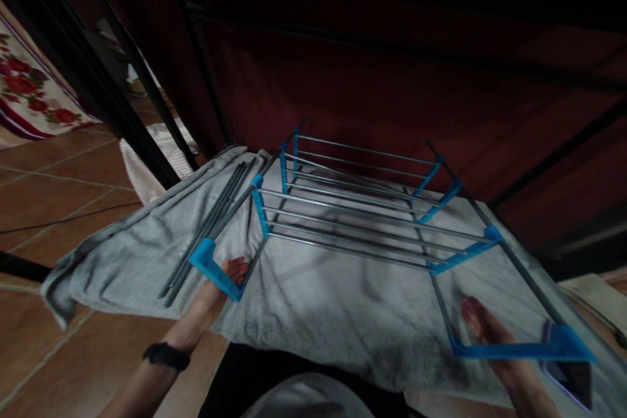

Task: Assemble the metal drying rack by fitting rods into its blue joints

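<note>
A rack of thin metal rods (353, 215) joined by blue plastic side pieces lies on a grey towel (343, 313) spread on the floor. My left hand (223, 284) reaches to the rack's near left corner, fingers curled round a blue side piece (211, 266). At the near right corner my right hand (484, 330) closes on another blue side piece (524, 349), which crosses over my fingers. That hand is somewhat blurred. A black band sits on my left wrist.
A bundle of loose grey rods (210, 225) lies on the towel left of the rack. A dark flat phone-like object (571, 375) rests at the near right. Dark red fabric panels (392, 78) rise behind. Terracotta tiles (59, 183) and a floral cloth (34, 91) lie to the left.
</note>
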